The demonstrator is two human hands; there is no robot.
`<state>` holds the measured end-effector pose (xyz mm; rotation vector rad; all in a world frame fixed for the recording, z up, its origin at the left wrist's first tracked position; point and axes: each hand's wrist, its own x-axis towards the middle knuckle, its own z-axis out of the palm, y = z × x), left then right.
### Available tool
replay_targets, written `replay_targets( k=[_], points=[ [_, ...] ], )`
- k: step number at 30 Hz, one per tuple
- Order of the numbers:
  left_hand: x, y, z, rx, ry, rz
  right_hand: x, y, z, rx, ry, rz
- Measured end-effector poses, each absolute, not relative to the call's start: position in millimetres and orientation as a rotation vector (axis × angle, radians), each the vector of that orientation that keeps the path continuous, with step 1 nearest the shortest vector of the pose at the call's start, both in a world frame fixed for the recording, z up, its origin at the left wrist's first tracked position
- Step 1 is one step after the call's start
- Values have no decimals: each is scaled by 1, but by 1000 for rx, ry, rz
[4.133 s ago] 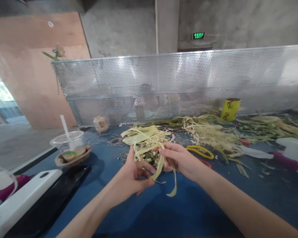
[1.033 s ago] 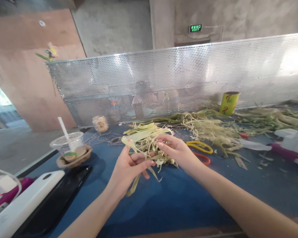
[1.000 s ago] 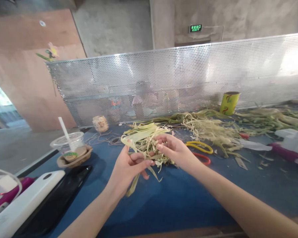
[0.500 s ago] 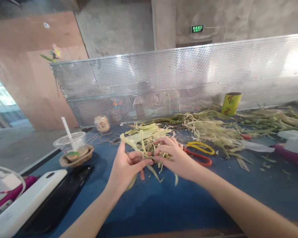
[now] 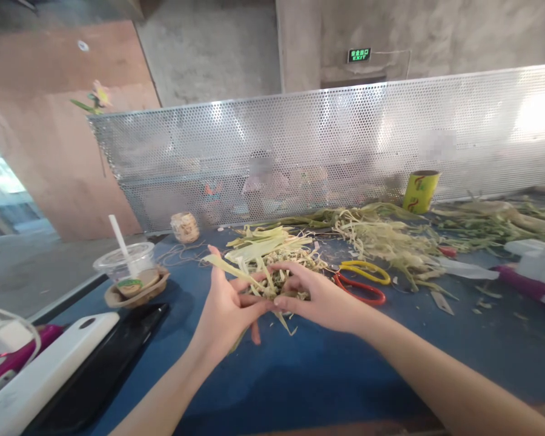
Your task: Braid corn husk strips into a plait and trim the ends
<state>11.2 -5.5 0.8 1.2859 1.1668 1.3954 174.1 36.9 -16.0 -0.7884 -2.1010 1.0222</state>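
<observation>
My left hand [image 5: 224,312] and my right hand [image 5: 315,297] meet over the blue table [image 5: 327,369], both closed on a small bundle of pale green-yellow leaf strips [image 5: 263,278]. Long strips stick out of the bundle to the upper left, past my left thumb. Short ends hang below my fingers. Just behind the bundle lies a loose pile of the same strips [image 5: 266,245].
Yellow scissors [image 5: 366,270] and red scissors [image 5: 361,289] lie right of my hands. More leaf heaps [image 5: 390,239] and a yellow roll [image 5: 420,191] sit further back. A plastic cup with straw [image 5: 127,266], a white and black device [image 5: 49,375] lie left. A perforated metal screen [image 5: 327,145] closes the far edge.
My hands have drawn closer together around the bundle. The long strip that dangled earlier is now gathered in, and the strips fan out to the upper left.
</observation>
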Motion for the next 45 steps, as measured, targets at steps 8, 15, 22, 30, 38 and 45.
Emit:
replay_targets(
  k=[8, 15, 22, 30, 38, 45],
  points=[
    [13, -7, -7, 1373, 1127, 1385, 161, 35, -27, -824, -1850, 1190],
    [9, -6, -8, 1448, 1159, 1297, 153, 33, -31, -788, -1744, 1370],
    [7, -6, -4, 1419, 1187, 1209, 159, 38, -26, -776, -1815, 1346],
    [3, -5, -2, 1448, 1355, 1156, 156, 43, -30, -816, -1733, 1550],
    [18, -20, -17, 1797, 1604, 1300, 153, 47, -36, -784, -1589, 1470],
    [9, -32, -29, 1881, 1434, 1369, 154, 49, -32, -706, -1291, 1419]
  ],
)
